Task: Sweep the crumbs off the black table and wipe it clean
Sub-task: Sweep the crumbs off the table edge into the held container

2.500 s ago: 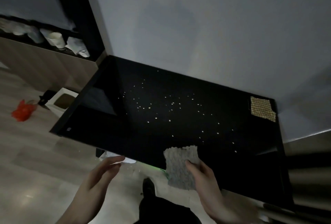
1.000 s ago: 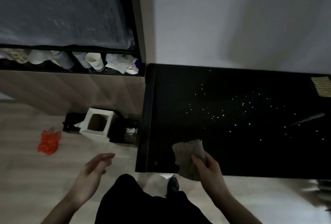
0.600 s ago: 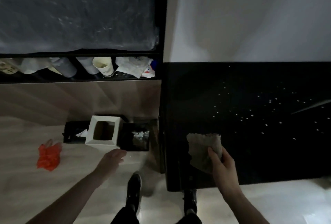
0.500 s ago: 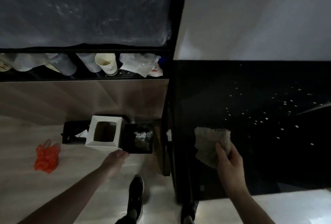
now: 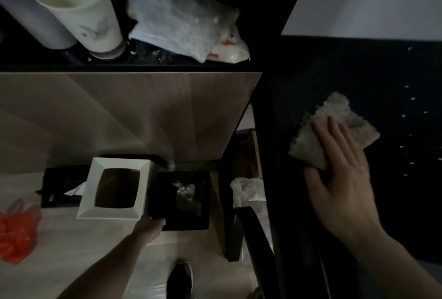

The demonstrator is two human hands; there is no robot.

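Observation:
The black table [image 5: 311, 71] fills the right side, with several pale crumbs [image 5: 411, 99] scattered toward its right. A grey textured cloth [image 5: 308, 145] lies on the table near its left edge. My right hand [image 5: 339, 174] presses flat on the cloth with straight fingers, the thumb beside the cloth's near edge. Down on the floor, my left hand [image 5: 149, 228] reaches the near rim of a small black bin [image 5: 186, 227] holding crumpled rubbish, and its fingers curl over that rim.
A white square bin [image 5: 114, 212] stands just left of the black one. A red plastic bag [image 5: 14, 234] lies on the floor at far left. A wooden panel [image 5: 119, 112] carries a shelf with a white cup [image 5: 79, 11] and plastic wrappers [image 5: 179, 19]. My shoe [image 5: 179, 279] is below.
I have bent down and to the left. My left hand went from hanging free to the black bin's rim. My right hand laid the cloth flat on the table and now presses it.

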